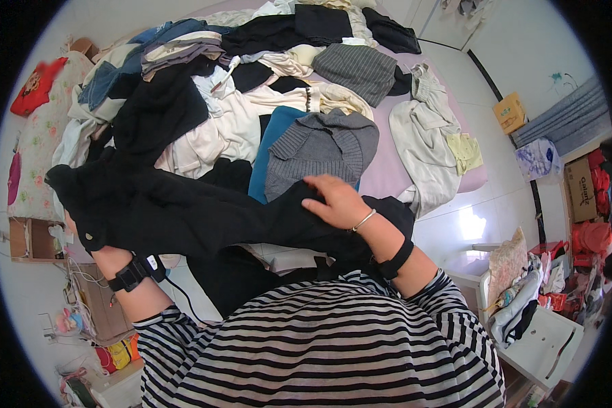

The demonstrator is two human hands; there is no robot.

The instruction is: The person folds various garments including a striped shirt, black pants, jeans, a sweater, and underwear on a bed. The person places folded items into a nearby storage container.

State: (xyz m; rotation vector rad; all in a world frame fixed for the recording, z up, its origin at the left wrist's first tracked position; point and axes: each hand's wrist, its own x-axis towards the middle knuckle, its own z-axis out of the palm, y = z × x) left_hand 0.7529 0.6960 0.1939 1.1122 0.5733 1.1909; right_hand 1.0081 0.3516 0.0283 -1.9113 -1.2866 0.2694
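A long black garment (183,209) with a button near its left end is spread across in front of me. My left hand (71,227) is at that left end, mostly hidden under the cloth, so its grip does not show. My right hand (336,203) lies over the garment's right part, thumb and fingers apart. Just beyond it a grey ribbed knit sweater (324,148) rests on a blue folded cloth (270,163). White garments (219,137) and another black garment (166,112) lie beyond the spread cloth. A grey pinstriped garment (359,71) is farther back.
The bed (477,173) bears many clothes, with light grey trousers (423,132) and a pale green cloth (463,153) at its right. A floral pillow (43,137) lies at far left. A white chair (545,352) holding clothes stands at lower right, and a cardboard box (510,113) sits by the wall.
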